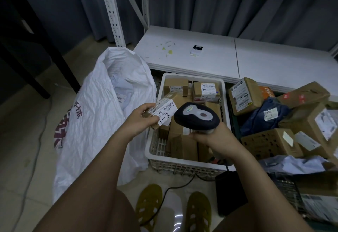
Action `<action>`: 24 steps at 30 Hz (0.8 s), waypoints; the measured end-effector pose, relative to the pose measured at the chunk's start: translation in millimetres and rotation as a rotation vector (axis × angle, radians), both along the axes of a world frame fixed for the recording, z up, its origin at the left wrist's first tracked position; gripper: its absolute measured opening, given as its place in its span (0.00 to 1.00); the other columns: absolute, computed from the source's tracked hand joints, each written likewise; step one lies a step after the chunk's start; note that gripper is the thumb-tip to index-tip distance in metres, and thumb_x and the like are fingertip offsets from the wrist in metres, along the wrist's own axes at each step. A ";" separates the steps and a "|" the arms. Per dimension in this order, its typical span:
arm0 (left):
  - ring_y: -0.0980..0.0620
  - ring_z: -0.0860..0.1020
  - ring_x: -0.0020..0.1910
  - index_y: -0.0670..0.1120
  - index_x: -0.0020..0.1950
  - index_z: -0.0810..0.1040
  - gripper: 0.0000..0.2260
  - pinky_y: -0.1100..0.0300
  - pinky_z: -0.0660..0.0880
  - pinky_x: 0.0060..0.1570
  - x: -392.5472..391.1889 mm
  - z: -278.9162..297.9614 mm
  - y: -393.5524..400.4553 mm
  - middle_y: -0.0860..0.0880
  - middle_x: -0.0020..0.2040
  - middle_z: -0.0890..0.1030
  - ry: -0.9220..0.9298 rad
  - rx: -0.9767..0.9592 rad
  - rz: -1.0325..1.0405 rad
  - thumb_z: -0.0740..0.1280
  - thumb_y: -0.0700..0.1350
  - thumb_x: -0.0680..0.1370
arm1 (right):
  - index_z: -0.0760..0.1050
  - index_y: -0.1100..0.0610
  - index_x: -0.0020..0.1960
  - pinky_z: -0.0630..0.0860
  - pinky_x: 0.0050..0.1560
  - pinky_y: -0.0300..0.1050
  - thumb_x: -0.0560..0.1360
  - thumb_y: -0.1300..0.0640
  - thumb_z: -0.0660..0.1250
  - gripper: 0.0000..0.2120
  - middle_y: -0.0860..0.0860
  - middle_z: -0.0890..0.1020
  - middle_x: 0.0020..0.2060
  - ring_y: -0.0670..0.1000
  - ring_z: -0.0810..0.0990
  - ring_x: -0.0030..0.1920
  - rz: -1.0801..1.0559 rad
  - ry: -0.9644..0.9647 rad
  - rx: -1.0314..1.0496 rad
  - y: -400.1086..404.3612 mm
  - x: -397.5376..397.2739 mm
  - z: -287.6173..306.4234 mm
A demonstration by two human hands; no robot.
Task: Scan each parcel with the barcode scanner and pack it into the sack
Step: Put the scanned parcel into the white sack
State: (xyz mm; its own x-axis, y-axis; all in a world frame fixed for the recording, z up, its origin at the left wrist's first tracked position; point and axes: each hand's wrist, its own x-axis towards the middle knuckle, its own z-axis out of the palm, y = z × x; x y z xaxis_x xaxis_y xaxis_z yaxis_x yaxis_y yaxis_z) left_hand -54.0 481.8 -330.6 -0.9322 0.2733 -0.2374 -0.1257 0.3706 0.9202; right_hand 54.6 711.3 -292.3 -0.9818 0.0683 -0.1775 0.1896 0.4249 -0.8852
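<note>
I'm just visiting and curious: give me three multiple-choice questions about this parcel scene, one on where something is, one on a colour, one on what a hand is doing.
1. Where does the white sack stand?
A. To the left of the white crate
B. On the white shelf board
C. Inside the crate

2. What colour is the soft parcel in the pile on the right?
A. Red
B. Dark blue
C. Yellow

3. What is the left hand doing?
A. Hanging idle
B. Pressing flat on the sack
C. Holding a labelled small box up by the barcode scanner

Answers:
1. A, the sack sits on the floor at the crate's left side.
2. B, the soft bag among the brown cartons is dark blue.
3. C, its fingers grip the box marked 1-3, while the right hand holds the scanner's handle.
</note>
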 end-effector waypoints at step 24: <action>0.46 0.68 0.67 0.48 0.71 0.68 0.28 0.51 0.68 0.67 -115.5 -30.7 -53.6 0.47 0.69 0.67 0.396 -0.265 0.399 0.71 0.49 0.73 | 0.69 0.60 0.65 0.79 0.45 0.50 0.68 0.58 0.76 0.29 0.57 0.79 0.49 0.56 0.80 0.43 -0.550 -0.240 -0.483 -101.3 -266.1 -96.8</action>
